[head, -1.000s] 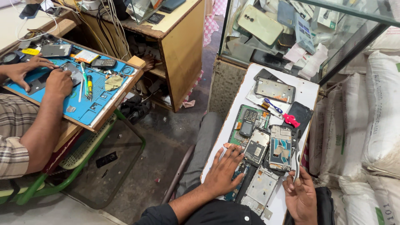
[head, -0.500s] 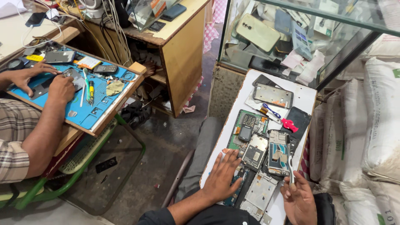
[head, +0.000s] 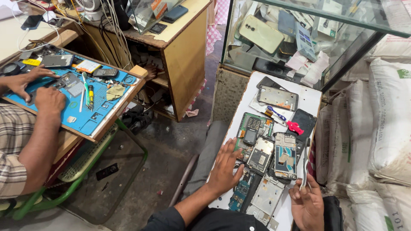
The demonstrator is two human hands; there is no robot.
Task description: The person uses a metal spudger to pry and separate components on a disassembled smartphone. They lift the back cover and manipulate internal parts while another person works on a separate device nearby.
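My left hand (head: 225, 168) lies flat, fingers spread, on the left edge of a white board (head: 314, 99), touching a dark circuit board (head: 242, 190) and a dismantled phone frame (head: 260, 155). My right hand (head: 307, 204) is closed around metal tweezers (head: 305, 167) that point up toward an opened phone body (head: 285, 155). Near the board's middle lie a small keypad phone (head: 252, 128), a black phone back (head: 303, 120), a pink-handled tool (head: 287, 121) and a grey phone frame (head: 277, 97).
Another person's hands (head: 36, 89) work at a blue repair mat (head: 77, 99) on the left. A wooden desk (head: 184, 64) stands behind the mat, a glass case (head: 299, 34) of phone parts behind the board. White sacks (head: 387, 128) are stacked on the right.
The view has shifted slightly. My right hand with the tweezers has moved a little up and left toward the opened phone. My left hand stays flat on the board.
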